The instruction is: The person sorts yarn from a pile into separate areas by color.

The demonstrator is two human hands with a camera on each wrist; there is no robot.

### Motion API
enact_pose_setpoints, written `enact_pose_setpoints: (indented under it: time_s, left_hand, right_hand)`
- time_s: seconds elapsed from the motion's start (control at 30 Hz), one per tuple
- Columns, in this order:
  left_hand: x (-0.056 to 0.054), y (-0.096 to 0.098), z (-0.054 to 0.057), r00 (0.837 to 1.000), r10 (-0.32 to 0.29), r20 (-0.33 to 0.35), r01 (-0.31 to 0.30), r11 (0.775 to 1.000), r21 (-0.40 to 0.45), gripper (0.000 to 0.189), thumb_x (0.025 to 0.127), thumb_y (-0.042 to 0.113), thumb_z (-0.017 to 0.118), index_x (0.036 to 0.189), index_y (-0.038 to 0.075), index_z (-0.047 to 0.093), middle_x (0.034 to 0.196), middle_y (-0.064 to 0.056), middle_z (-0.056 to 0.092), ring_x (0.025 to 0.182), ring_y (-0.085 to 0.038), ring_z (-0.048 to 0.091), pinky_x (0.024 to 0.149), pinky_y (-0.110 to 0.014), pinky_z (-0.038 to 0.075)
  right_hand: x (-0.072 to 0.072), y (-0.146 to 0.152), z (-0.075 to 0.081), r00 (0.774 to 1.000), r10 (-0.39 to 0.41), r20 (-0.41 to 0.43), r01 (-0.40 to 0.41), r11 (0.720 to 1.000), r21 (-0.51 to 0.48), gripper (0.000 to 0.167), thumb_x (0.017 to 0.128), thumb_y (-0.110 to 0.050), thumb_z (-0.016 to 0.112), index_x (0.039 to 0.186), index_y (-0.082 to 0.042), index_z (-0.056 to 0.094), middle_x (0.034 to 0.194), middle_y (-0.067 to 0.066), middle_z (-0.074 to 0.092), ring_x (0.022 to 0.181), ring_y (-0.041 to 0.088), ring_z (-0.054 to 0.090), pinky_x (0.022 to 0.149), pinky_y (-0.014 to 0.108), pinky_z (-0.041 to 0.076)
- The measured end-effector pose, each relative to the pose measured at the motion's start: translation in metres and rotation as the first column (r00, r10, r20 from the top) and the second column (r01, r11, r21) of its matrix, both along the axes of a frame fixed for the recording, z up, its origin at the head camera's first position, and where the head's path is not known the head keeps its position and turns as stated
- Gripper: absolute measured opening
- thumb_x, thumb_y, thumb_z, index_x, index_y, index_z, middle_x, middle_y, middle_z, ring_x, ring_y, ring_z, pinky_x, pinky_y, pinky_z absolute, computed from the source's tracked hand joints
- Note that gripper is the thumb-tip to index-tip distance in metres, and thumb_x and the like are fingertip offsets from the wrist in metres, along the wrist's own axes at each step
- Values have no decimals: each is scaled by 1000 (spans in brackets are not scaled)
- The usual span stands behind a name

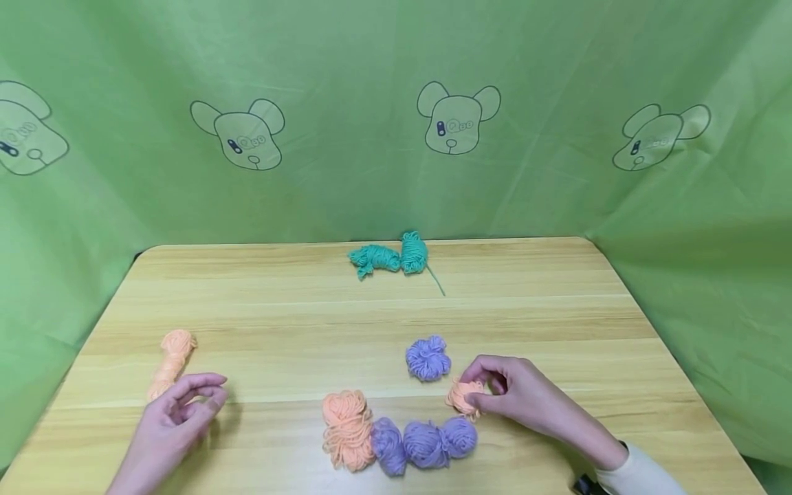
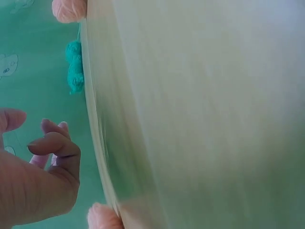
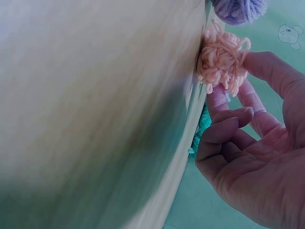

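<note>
My right hand (image 1: 526, 395) pinches a small peach yarn bundle (image 1: 463, 399) between thumb and fingers at the table's right front. In the right wrist view the same peach bundle (image 3: 224, 62) shows its loose loops. Just behind it lies a lone purple yarn bundle (image 1: 428, 358). My left hand (image 1: 170, 430) holds nothing, its fingers loosely bent, close to a long peach yarn skein (image 1: 172, 361) whose near end it partly hides. Between the hands, a big peach yarn bundle (image 1: 348, 431) touches a purple skein (image 1: 388, 447), with a longer purple skein (image 1: 430, 443) beside that.
Two teal yarn skeins, one lying sideways (image 1: 377, 259) and one more upright (image 1: 414, 252), lie at the table's back edge, a loose strand trailing forward. The wooden table (image 1: 278, 309) is bordered by a green printed curtain (image 1: 359, 172) at the back and sides.
</note>
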State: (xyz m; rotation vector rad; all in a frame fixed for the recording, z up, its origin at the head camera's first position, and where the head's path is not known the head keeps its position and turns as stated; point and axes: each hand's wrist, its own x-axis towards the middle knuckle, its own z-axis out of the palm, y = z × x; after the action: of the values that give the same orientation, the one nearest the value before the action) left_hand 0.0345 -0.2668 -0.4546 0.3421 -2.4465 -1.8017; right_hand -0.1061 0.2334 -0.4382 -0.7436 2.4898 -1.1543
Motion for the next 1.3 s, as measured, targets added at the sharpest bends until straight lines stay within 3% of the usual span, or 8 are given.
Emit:
enact_pose_setpoints:
  time_s: [0.23,0.5,0.63,0.8,1.0,1.3]
  left_hand:
    - [-1,12,0,999,-52,11,52,998,36,31,104,5,72,133,-2,64,108,-13,72,59,-11,52,46,-29,45]
    - [-2,31,4,993,-118,28,117,993,9,33,104,9,74,133,-2,65,109,-12,73,65,-17,60,61,-31,51]
    - [-2,38,5,986,-162,36,161,986,40,35,103,8,74,134,-3,64,110,-13,73,66,-15,59,63,-31,51]
    - [-4,45,2,973,-230,29,225,968,106,36,103,7,72,136,-5,62,110,-12,73,67,-13,58,65,-29,52]
    - [-5,52,-2,942,-335,-18,334,931,145,42,100,2,73,139,-9,58,109,-14,72,70,-11,60,67,-28,53]
    - [-10,67,0,931,-364,37,354,920,166,49,101,10,76,144,-5,57,114,-14,71,72,-16,63,69,-29,52]
  right_hand:
    - [-1,-1,1,1000,-4,12,4,1000,17,19,89,-18,89,103,-26,78,73,-6,52,66,9,48,56,26,42]
    - [0,0,-1,1000,-6,12,5,999,32,19,89,-18,89,102,-26,77,73,-6,53,67,10,49,57,27,43]
    - [0,-1,0,1000,-8,1,8,999,43,20,89,-17,89,102,-27,77,73,-6,53,66,9,49,58,26,44]
    - [-1,-1,2,1000,3,-6,-3,1000,26,18,91,-18,88,103,-25,77,72,-6,50,66,8,47,57,26,41]
    - [0,-2,2,1000,-1,-9,1,1000,9,18,91,-16,88,103,-24,77,72,-6,50,67,8,47,58,25,41]
    - [1,-2,2,1000,-3,-15,3,1000,17,19,90,-16,88,104,-23,77,74,-6,52,68,9,48,58,26,43]
